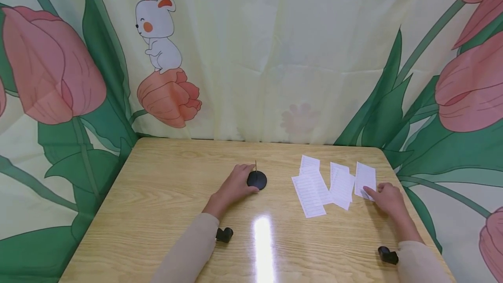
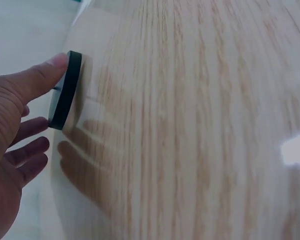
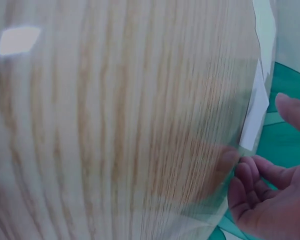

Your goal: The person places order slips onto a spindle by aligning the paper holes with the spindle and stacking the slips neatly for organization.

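The black disc (image 1: 257,182) sat on the desk (image 1: 169,178), just below the middle of the head view, and a thin pin (image 1: 256,169) stood up from it. The left hand (image 1: 235,182) pinched the disc's rim between thumb and fingers. The left wrist view showed the disc from its side, at the upper left, so most of its top was hidden and the pin was hard to make out.

The right hand (image 1: 388,198) was at the lower right of the head view, its thumb over the low end of the right paper (image 1: 364,177). In the right wrist view a gap showed between the thumb and the bent fingers, so they had no grip on it. I could not tell if they touched it.

A middle pile (image 1: 341,184) and a left pile (image 1: 309,193) lay beside that paper. Their sheets hid parts of each other, so they were hard to count. Rows of marks ran across them, too small to read.

Both sleeves (image 1: 188,248) were cut off at the bottom of the head view. A bright shine (image 1: 263,248) hid some wood there. On the curtain (image 1: 232,34), a rabbit (image 1: 163,53) sat at the upper left, and big tulips (image 1: 59,69) ran off both sides.
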`<state>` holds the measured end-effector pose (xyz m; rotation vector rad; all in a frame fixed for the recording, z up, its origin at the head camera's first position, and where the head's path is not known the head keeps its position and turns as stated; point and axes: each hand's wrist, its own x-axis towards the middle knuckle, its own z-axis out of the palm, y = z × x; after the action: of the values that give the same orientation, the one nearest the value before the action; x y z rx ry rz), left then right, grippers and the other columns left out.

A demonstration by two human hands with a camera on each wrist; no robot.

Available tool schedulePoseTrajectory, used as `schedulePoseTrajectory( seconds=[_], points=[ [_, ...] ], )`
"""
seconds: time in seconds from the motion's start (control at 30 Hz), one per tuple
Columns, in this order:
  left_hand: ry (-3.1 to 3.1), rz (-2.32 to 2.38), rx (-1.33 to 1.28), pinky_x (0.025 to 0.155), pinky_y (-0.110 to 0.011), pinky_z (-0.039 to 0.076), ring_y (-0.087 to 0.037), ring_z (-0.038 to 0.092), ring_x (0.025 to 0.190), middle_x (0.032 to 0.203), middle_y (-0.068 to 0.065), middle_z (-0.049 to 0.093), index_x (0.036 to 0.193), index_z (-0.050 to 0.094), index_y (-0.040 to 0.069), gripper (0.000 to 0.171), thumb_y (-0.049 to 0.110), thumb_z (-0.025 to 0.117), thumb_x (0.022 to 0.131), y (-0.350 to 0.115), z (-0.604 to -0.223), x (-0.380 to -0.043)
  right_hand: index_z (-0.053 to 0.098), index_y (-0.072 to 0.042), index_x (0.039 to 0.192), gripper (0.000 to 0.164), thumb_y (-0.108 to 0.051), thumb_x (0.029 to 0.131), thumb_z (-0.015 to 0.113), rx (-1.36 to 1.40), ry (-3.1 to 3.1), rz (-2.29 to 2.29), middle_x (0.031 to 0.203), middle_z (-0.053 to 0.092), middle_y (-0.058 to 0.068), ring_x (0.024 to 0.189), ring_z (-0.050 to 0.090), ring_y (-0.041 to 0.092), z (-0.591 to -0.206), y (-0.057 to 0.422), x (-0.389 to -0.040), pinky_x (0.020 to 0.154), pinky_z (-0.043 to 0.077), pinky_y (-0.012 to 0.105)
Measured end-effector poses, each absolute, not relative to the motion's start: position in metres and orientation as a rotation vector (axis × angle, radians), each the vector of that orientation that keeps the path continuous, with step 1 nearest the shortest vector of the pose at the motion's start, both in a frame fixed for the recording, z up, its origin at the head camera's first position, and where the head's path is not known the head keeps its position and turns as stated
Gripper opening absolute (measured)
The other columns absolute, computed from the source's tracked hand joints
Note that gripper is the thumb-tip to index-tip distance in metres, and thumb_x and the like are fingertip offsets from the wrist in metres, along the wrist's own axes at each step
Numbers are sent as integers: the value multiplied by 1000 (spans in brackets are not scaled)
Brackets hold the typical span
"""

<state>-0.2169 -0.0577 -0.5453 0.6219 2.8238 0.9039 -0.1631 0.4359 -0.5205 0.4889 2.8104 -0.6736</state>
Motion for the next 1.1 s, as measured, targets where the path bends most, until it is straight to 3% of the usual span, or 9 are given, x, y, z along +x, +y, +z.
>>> schedulePoseTrajectory(
  seconds=[0.37,0.83,1.1],
  points=[
    [2835,877,583,109,-46,46,-32,50,131,148,-14,57,151,50,6,80,36,85,86,-55,-548,-217,42,26,131,72,-34,100,65,570,2835,-658,125,45,45,111,45,55,-524,429,-164,101,43,64],
    [2868,812,600,106,-45,48,-30,52,126,140,-11,62,143,60,8,69,38,84,86,-53,-548,-218,39,25,137,63,-18,100,65,656,2821,-680,137,44,45,124,44,59,-527,428,-164,108,40,65],
    [2895,804,608,104,-47,48,-28,53,124,136,-8,62,138,64,9,66,40,86,85,-55,-554,-218,31,25,142,65,-13,101,63,695,2788,-760,139,41,45,121,46,55,-527,426,-164,108,41,64]
  ],
)
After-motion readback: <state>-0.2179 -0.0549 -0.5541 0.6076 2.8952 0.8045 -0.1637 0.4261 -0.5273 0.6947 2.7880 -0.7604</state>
